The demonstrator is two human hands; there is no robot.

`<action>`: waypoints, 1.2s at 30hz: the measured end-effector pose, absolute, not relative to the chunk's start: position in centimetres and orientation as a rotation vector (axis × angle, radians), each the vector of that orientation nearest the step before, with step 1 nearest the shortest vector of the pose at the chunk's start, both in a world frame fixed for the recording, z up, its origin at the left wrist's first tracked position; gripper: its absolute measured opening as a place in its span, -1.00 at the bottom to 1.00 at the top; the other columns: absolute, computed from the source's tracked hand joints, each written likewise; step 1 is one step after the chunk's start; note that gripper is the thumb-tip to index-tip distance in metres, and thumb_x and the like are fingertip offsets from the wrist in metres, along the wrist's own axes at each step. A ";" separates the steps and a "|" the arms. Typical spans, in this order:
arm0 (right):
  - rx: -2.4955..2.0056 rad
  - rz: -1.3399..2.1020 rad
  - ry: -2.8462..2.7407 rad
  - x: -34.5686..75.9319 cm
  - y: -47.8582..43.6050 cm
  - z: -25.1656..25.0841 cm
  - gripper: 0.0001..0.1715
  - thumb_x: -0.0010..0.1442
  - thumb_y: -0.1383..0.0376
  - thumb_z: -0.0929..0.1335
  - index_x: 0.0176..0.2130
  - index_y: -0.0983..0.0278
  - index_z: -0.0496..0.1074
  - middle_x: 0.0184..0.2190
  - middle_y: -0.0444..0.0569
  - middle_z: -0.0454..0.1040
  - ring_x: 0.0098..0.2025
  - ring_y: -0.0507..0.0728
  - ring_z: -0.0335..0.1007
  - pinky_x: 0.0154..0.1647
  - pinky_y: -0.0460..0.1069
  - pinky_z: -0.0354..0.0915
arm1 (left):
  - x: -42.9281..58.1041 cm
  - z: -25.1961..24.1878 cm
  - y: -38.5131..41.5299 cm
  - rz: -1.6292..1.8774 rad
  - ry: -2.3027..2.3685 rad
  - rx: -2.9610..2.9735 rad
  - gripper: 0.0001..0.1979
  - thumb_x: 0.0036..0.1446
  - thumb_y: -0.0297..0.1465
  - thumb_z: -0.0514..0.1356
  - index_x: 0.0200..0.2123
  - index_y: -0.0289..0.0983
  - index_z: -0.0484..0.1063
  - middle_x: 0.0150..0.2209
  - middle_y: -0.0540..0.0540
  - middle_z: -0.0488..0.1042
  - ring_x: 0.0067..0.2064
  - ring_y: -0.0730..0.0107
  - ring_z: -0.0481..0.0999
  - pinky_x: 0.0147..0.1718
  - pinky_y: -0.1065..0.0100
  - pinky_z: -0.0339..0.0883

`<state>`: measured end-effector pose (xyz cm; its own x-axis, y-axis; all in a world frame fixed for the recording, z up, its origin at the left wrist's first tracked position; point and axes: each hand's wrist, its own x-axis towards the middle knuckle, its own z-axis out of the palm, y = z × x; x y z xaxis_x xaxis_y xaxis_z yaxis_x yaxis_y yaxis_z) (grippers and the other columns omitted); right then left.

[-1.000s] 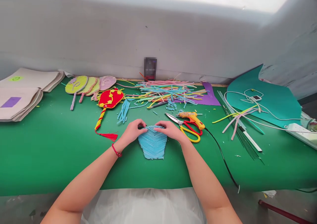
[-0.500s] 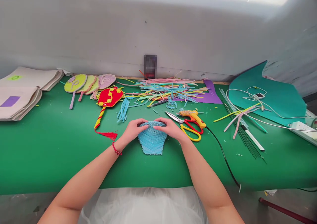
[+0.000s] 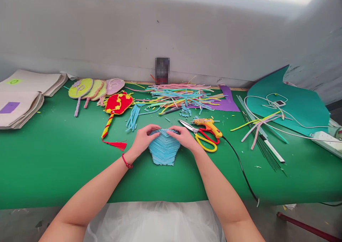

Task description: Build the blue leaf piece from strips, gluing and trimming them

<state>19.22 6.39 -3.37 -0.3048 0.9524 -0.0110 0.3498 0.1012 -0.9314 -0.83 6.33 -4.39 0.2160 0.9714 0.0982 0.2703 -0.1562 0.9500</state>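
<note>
Between my hands, at the middle of the green table, is a light blue panel (image 3: pixel 164 151) made of pipe cleaners laid in V-shaped rows. My left hand (image 3: pixel 145 138) is closed on its upper left edge, thumb on top. At the upper right edge my right hand (image 3: pixel 183 136) grips it in the same way, its fingertips partly hidden. Just right of my right hand lie scissors (image 3: pixel 205 142) with red and yellow handles, and a yellow hot glue gun (image 3: pixel 210 125). A bunch of short blue pipe cleaners (image 3: pixel 133 118) sits beyond my left hand.
A pile of coloured pipe cleaners (image 3: pixel 181 96) lies along the back. Left of it are a red fan (image 3: pixel 119 103) with a tassel and several pastel fans (image 3: pixel 81 88). Paper stacks (image 3: pixel 24 108) occupy the left, a teal sheet (image 3: pixel 299 108) and power strip (image 3: pixel 327 140) the right. The glue gun's cord (image 3: pixel 242 169) runs frontward.
The lower edge of the blue panel sits slightly higher, the panel's tilt a little different. Both hands keep hold at its upper edges, and the view has shifted slightly.
</note>
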 end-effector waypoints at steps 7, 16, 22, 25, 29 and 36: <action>-1.305 1.140 -1.779 19.1 6.3 -3.5 -0.66 0.11 0.08 0.31 -0.30 0.28 0.49 -0.31 -0.05 0.51 -0.25 0.11 0.37 -0.22 -0.03 0.25 | -0.8 -4.4 6.3 0.994 1.229 1.642 -0.75 0.02 -0.28 0.21 -0.23 -0.27 0.46 -0.19 -0.11 0.52 -0.16 0.29 0.49 -0.12 0.30 0.36; -1.269 1.294 -1.779 19.5 6.1 -3.0 -0.62 0.00 0.08 0.40 -0.23 0.28 0.49 -0.27 -0.05 0.51 -0.22 0.12 0.38 -0.19 -0.03 0.27 | -0.9 -4.5 6.5 0.962 1.264 1.613 -0.75 0.00 -0.27 0.22 -0.27 -0.29 0.48 -0.23 -0.11 0.54 -0.20 0.28 0.49 -0.16 0.30 0.36; -1.263 1.273 -1.798 19.6 6.3 -3.4 -0.65 -0.03 0.10 0.42 -0.29 0.29 0.49 -0.34 -0.09 0.50 -0.28 0.09 0.36 -0.23 -0.05 0.23 | -0.8 -4.5 6.5 0.953 1.260 1.594 -0.77 -0.01 -0.29 0.23 -0.28 -0.28 0.49 -0.23 -0.10 0.54 -0.20 0.28 0.50 -0.16 0.31 0.36; -1.290 1.240 -1.800 19.5 6.4 -3.6 -0.66 -0.03 0.09 0.42 -0.33 0.29 0.49 -0.39 -0.12 0.49 -0.32 0.07 0.33 -0.28 -0.07 0.20 | -0.8 -4.6 6.5 0.950 1.265 1.597 -0.77 -0.01 -0.29 0.23 -0.28 -0.27 0.50 -0.23 -0.10 0.55 -0.20 0.28 0.50 -0.16 0.31 0.36; -1.332 1.202 -1.805 19.4 6.4 -3.7 -0.68 -0.03 0.09 0.42 -0.37 0.29 0.49 -0.43 -0.13 0.47 -0.35 0.05 0.30 -0.33 -0.08 0.17 | -0.9 -4.7 6.5 0.939 1.261 1.601 -0.78 0.00 -0.29 0.22 -0.28 -0.27 0.50 -0.24 -0.10 0.55 -0.21 0.29 0.50 -0.17 0.32 0.36; -1.356 1.178 -1.810 19.3 6.3 -3.6 -0.69 -0.02 0.09 0.42 -0.40 0.30 0.48 -0.45 -0.14 0.45 -0.37 0.04 0.28 -0.35 -0.08 0.15 | -0.9 -4.7 6.5 0.926 1.262 1.585 -0.75 -0.02 -0.26 0.23 -0.29 -0.28 0.51 -0.25 -0.12 0.56 -0.22 0.25 0.51 -0.19 0.30 0.36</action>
<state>19.30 6.32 -3.62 -0.3127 0.9484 -0.0536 0.4328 0.0920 -0.8968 -0.90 6.53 -4.72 0.2043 0.9785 0.0280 0.3203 -0.0939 0.9427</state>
